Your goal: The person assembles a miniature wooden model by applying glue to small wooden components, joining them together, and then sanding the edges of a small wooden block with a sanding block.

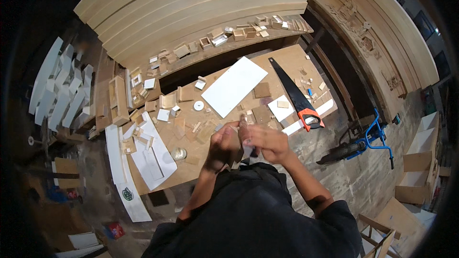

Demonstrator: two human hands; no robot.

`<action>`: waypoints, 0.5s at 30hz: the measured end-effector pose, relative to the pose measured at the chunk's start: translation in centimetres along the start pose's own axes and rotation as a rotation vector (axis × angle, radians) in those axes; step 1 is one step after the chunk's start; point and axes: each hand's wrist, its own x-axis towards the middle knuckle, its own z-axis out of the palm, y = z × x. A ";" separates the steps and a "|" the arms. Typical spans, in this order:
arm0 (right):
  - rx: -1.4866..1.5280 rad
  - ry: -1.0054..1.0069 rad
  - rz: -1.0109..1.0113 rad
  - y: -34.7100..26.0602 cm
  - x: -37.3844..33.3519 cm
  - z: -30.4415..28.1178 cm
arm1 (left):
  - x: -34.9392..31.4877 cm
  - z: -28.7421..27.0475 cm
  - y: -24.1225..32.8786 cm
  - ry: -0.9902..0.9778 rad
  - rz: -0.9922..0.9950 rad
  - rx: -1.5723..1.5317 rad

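Close to my body, at the table's near edge, my two hands meet. My left hand (pixel 221 146) is closed round a small flat wooden piece (pixel 236 158), seen mostly edge-on. Against that piece, my right hand (pixel 268 142) has curled fingers and is blurred by motion; what they pinch is not clear. Beyond the hands a white rectangular board (pixel 234 86) lies on the brown worktable (pixel 191 180). To the right rests a handsaw (pixel 292 91) with a black blade and an orange-black handle. Small wood offcuts (pixel 180 126) are scattered left of the hands.
A glass jar (pixel 179 154) and a white tape roll (pixel 198 105) stand on the table's left half. Small wooden boxes (pixel 220 38) line a shelf behind, below stacked planks (pixel 201 5). A blue-framed small bike (pixel 368 136) is on the floor at right, near white-and-wood boxes (pixel 418 162).
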 end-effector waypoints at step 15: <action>0.029 0.093 0.118 -2.7 3.0 3.0 | 0.3 -2.5 0.4 -0.232 0.276 -0.076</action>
